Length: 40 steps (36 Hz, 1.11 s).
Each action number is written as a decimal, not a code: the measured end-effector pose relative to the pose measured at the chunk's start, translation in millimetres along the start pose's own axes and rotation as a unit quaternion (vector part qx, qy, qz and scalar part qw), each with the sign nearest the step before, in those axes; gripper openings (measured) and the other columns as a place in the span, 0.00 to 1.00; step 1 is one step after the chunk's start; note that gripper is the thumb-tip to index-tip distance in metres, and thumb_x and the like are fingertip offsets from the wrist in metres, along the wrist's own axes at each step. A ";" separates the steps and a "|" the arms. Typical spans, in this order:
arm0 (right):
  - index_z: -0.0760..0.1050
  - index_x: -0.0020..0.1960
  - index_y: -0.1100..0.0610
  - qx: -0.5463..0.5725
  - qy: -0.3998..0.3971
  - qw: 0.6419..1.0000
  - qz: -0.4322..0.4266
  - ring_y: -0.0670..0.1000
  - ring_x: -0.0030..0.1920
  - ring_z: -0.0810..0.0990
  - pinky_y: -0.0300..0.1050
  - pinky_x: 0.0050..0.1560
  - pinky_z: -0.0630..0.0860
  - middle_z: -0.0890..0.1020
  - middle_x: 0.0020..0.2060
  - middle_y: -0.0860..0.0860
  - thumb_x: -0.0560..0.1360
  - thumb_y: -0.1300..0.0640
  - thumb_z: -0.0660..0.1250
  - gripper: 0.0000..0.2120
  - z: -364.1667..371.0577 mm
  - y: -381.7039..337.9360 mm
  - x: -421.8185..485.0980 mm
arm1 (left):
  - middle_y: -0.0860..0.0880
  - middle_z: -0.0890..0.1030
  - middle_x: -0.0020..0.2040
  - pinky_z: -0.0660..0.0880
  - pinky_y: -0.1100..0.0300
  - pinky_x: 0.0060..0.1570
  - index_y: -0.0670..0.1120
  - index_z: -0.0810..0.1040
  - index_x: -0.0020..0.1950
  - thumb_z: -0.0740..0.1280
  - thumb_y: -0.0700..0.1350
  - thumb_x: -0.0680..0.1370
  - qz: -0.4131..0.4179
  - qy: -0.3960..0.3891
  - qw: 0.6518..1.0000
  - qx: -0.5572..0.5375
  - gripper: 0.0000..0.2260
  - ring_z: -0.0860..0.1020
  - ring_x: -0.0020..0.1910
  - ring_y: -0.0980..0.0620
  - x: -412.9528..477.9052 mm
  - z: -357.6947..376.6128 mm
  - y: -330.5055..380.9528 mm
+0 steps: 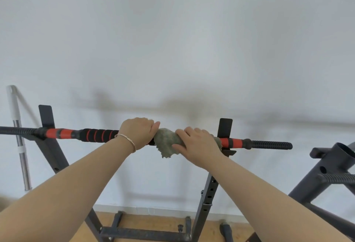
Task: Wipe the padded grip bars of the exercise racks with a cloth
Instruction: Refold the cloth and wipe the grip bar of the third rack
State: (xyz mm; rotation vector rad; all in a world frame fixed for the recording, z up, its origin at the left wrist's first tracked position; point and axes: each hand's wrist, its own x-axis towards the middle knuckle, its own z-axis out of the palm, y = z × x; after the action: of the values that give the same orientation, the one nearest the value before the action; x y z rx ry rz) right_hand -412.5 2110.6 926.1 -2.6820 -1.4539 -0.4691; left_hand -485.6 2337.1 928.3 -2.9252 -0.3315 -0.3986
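Black foam-padded grip bar with red-orange bands (99, 135) lies across a black steel rack (208, 193). Left hand (138, 133) grips the bar bare, fingers curled over the top. Right hand (196, 144) presses a crumpled grey-green cloth (166, 141) onto the bar, fingers wrapped round it. Metal pole (18, 138) leans on the wall at left.

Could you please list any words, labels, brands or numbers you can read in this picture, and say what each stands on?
None: no readable text, label or number shows on the padded bar, the cloth, the rack frame or the metal pole against the wall.
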 end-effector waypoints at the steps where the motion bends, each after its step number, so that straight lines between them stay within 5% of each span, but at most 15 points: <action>1: 0.70 0.64 0.51 -0.021 -0.009 1.000 0.012 0.55 0.43 0.73 0.50 0.45 0.67 0.76 0.48 0.50 0.80 0.33 0.51 0.26 6.3 -1.9 3.3 | 0.54 0.68 0.33 0.72 0.56 0.33 0.51 0.64 0.42 0.52 0.51 0.83 -0.014 -0.015 1.000 -0.005 0.11 0.73 0.35 0.48 -1.2 2.0 -3.4; 5: 0.71 0.53 0.53 -0.068 0.030 0.996 0.043 0.54 0.35 0.69 0.47 0.37 0.63 0.71 0.36 0.48 0.75 0.26 0.51 0.31 20.3 -3.0 13.3 | 0.51 0.74 0.31 0.65 0.58 0.31 0.48 0.68 0.32 0.43 0.56 0.83 -0.033 -0.027 0.999 -0.025 0.25 0.73 0.31 0.50 -0.5 9.3 -4.8; 11: 0.63 0.43 0.53 -0.081 0.004 0.996 0.040 0.50 0.27 0.66 0.44 0.30 0.58 0.65 0.28 0.45 0.72 0.24 0.40 0.33 22.0 5.3 23.0 | 0.52 0.72 0.28 0.61 0.58 0.29 0.49 0.71 0.32 0.43 0.55 0.82 -0.049 -0.011 0.999 0.014 0.26 0.71 0.27 0.51 -3.9 15.9 -2.0; 15: 0.66 0.39 0.52 -0.039 -0.061 0.997 0.037 0.46 0.27 0.69 0.46 0.31 0.62 0.72 0.28 0.46 0.73 0.26 0.36 0.33 15.4 9.5 36.4 | 0.53 0.69 0.26 0.57 0.59 0.27 0.50 0.69 0.33 0.41 0.53 0.81 -0.035 -0.010 0.999 0.035 0.24 0.68 0.24 0.51 -2.7 19.0 -4.8; 18: 0.75 0.37 0.52 0.090 -0.188 0.975 0.083 0.49 0.34 0.78 0.47 0.36 0.69 0.80 0.31 0.48 0.78 0.32 0.39 0.34 1.3 13.9 55.7 | 0.53 0.60 0.24 0.53 0.63 0.25 0.48 0.66 0.37 0.61 0.45 0.78 0.006 -0.029 0.997 0.069 0.10 0.65 0.22 0.48 -8.5 14.7 -5.3; 22: 0.70 0.38 0.58 0.248 -0.324 0.903 0.136 0.48 0.36 0.75 0.42 0.41 0.69 0.78 0.29 0.47 0.83 0.52 0.50 0.20 -8.6 15.0 74.3 | 0.54 0.53 0.22 0.56 0.67 0.27 0.47 0.61 0.33 0.71 0.37 0.66 0.018 0.025 0.998 0.047 0.18 0.58 0.19 0.52 -16.2 14.0 -3.9; 25: 0.71 0.43 0.59 0.109 -0.252 0.956 0.105 0.54 0.37 0.74 0.47 0.40 0.69 0.73 0.33 0.52 0.83 0.55 0.53 0.14 -9.6 10.4 70.9 | 0.52 0.65 0.26 0.58 0.63 0.25 0.48 0.60 0.43 0.63 0.40 0.72 -0.003 -0.031 0.998 0.060 0.11 0.63 0.24 0.51 -13.1 11.5 -5.8; 28: 0.72 0.50 0.61 -0.109 -0.051 0.991 -0.051 0.55 0.31 0.74 0.43 0.27 0.64 0.73 0.31 0.52 0.80 0.59 0.56 0.07 -0.8 3.8 45.7 | 0.50 0.69 0.30 0.62 0.59 0.27 0.48 0.59 0.41 0.57 0.41 0.78 -0.001 -0.035 0.999 0.019 0.08 0.64 0.28 0.50 0.4 8.1 -22.6; 30: 0.75 0.44 0.59 -0.121 0.072 0.984 -0.110 0.53 0.25 0.73 0.40 0.23 0.62 0.73 0.28 0.51 0.77 0.60 0.60 0.06 5.3 -5.3 30.2 | 0.48 0.70 0.32 0.65 0.57 0.31 0.48 0.60 0.38 0.52 0.44 0.81 -0.018 -0.069 0.997 -0.021 0.11 0.66 0.29 0.49 6.0 0.7 -32.4; 33: 0.74 0.38 0.57 -0.048 0.190 0.977 -0.078 0.54 0.24 0.70 0.43 0.22 0.64 0.73 0.26 0.51 0.79 0.55 0.65 0.12 15.3 -21.7 22.9 | 0.49 0.79 0.32 0.66 0.57 0.34 0.46 0.67 0.39 0.47 0.49 0.80 -0.054 -0.182 0.979 -0.070 0.15 0.72 0.30 0.49 7.2 -6.8 -40.8; 36: 0.76 0.41 0.57 -0.080 0.171 0.982 0.006 0.54 0.24 0.69 0.43 0.26 0.61 0.73 0.26 0.50 0.81 0.43 0.56 0.20 21.8 -34.0 21.3 | 0.49 0.81 0.26 0.68 0.58 0.34 0.43 0.72 0.41 0.47 0.50 0.77 -0.085 -0.245 0.952 -0.160 0.17 0.78 0.25 0.50 7.5 -6.4 -39.4; 39: 0.74 0.39 0.55 -0.097 0.127 0.985 0.057 0.54 0.24 0.68 0.42 0.26 0.61 0.72 0.25 0.49 0.82 0.43 0.52 0.22 22.5 -32.8 28.7 | 0.50 0.76 0.32 0.68 0.57 0.31 0.43 0.67 0.47 0.58 0.40 0.75 0.033 -0.188 0.982 0.013 0.02 0.76 0.31 0.49 2.6 -3.3 -40.8; 40: 0.73 0.41 0.55 -0.107 0.089 0.989 0.057 0.54 0.25 0.69 0.42 0.27 0.59 0.72 0.26 0.48 0.82 0.44 0.52 0.20 22.3 -31.2 34.5 | 0.50 0.73 0.35 0.68 0.57 0.30 0.44 0.63 0.48 0.60 0.37 0.74 0.066 -0.160 0.983 0.068 0.08 0.74 0.33 0.48 1.7 1.1 -42.1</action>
State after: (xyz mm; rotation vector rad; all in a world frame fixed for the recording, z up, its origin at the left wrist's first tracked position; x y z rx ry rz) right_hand -415.3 2160.1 911.9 -2.7750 -1.2615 -0.8760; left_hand -493.9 2378.2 933.5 -2.8479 -0.1947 0.1123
